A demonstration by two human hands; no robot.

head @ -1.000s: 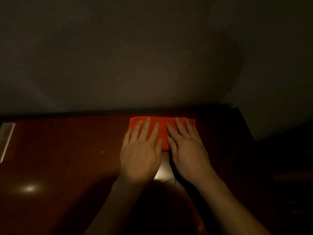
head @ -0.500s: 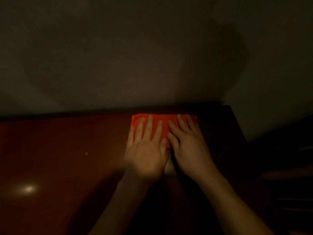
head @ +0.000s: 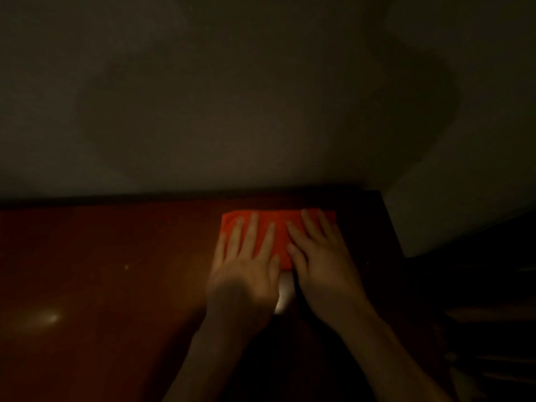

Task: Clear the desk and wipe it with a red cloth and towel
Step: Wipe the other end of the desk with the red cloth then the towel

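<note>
A folded red cloth (head: 280, 227) lies flat on the dark red-brown desk (head: 116, 271), close to the desk's back edge and right of centre. My left hand (head: 243, 274) presses on the cloth's left half with its fingers straight and spread. My right hand (head: 322, 262) presses on the right half, fingers straight and side by side with the left. Both palms hide the cloth's near edge. The scene is dim.
A plain wall (head: 232, 97) rises right behind the desk. The desk's right edge (head: 391, 227) runs just right of the cloth, with dark floor beyond it. A small pale speck (head: 126, 267) lies on the desk to the left.
Both hands and the cloth have slid a little to the right along the back edge. The pale object at the far left has left the view.
</note>
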